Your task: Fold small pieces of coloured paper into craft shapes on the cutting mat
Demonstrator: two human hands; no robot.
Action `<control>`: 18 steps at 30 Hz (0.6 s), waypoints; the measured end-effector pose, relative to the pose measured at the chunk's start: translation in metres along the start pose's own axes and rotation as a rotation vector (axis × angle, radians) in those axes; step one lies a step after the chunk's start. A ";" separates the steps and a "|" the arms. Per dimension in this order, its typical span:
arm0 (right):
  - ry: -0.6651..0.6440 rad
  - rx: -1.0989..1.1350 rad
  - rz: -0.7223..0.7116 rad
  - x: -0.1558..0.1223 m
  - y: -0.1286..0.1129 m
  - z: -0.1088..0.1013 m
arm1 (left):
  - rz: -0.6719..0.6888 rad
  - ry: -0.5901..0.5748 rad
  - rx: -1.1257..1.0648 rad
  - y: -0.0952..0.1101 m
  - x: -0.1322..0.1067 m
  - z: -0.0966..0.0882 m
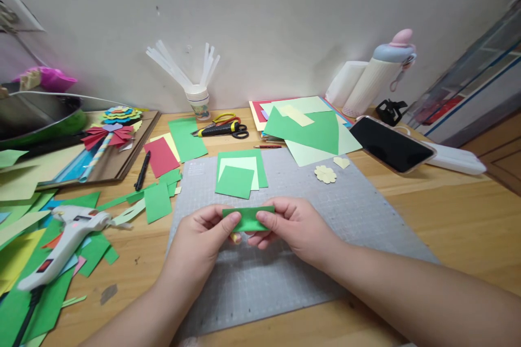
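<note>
A small strip of green paper (248,220), with what looks like a fold along its top edge, is held above the grey cutting mat (309,276). My left hand (203,238) pinches its left end, the thumb on the near face. At the other end, my right hand (297,227) grips it the same way, fingers curled behind. Just beyond the hands lie a green square (235,181) and a pale green sheet (248,164), partly overlapping on a larger green piece. A cream scalloped flower cutout (325,174) and a small cream heart-like piece (341,162) rest on the mat's right.
A white glue gun (67,238) lies on paper scraps at left, near a black pen (142,171). Scissors (240,130) and a paper cup (198,103) of white sticks stand behind. Coloured sheets (309,130), a phone (391,143) and a bottle (374,78) occupy the right.
</note>
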State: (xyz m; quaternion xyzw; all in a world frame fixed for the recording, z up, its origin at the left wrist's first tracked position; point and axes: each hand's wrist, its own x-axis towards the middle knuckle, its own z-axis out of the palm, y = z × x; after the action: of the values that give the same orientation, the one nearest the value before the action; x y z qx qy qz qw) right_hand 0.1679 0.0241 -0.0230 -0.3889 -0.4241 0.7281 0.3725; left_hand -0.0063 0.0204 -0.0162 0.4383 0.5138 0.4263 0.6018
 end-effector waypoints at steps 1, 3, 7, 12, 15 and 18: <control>0.003 -0.001 0.001 0.000 0.000 0.000 | -0.004 0.003 0.002 0.000 0.000 0.000; 0.007 -0.001 0.004 -0.001 -0.001 0.001 | -0.010 0.010 0.004 0.001 0.000 0.000; 0.004 0.010 0.012 -0.001 -0.003 0.001 | -0.021 0.020 -0.002 0.001 -0.001 0.000; -0.013 0.021 0.029 -0.001 -0.002 0.000 | -0.029 -0.016 -0.047 -0.002 -0.003 -0.001; -0.033 0.022 0.035 -0.001 0.000 0.000 | -0.010 -0.010 -0.057 -0.003 -0.004 -0.001; -0.034 0.021 0.034 -0.001 0.000 -0.001 | -0.009 0.003 -0.044 -0.003 -0.005 -0.001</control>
State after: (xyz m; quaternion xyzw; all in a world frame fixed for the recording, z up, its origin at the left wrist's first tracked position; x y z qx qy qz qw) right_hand 0.1689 0.0238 -0.0230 -0.3799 -0.4160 0.7451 0.3569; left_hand -0.0079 0.0152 -0.0179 0.4218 0.5073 0.4356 0.6124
